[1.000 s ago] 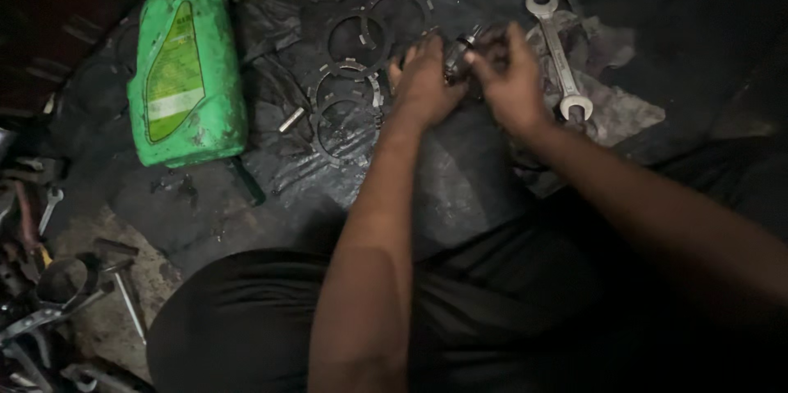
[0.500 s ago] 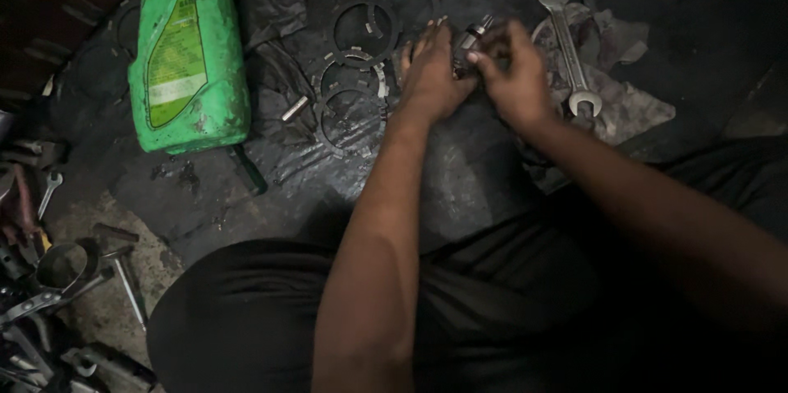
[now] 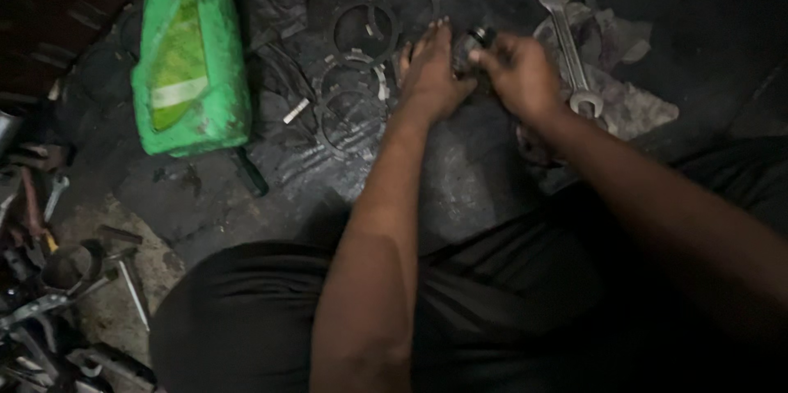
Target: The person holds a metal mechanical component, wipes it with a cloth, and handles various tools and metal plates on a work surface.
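Item: small dark metal cylindrical part with a shiny end point(image 3: 473, 42), held between your two hands above the black oily plastic sheet point(image 3: 460, 180) spread on the floor, just beyond your knees.

Your left hand point(image 3: 431, 73): back up, fingers curled on the near left side of the part; grip clenched on it as far as the dim picture shows.

Your right hand point(image 3: 521, 73): fingers and thumb pinched on the right side of the same part, grip closed around it. The two hands touch each other at the part.

Around the hands:
- Thin toothed metal rings point(image 3: 353, 81), several, lying flat on the sheet just left of your left hand, some overlapping
- Short silver metal pin point(image 3: 295, 110), lying left of the rings
- Silver double-ended open spanner point(image 3: 568, 48), lying on a grey crumpled rag point(image 3: 632, 102) just right of your right hand
- Green plastic oil jug with a yellow and white label point(image 3: 190, 65), lying on its side well left of the rings
- Heap of dirty hand tools and metal parts point(image 3: 57, 278), at the lower left on the floor, well apart from both hands
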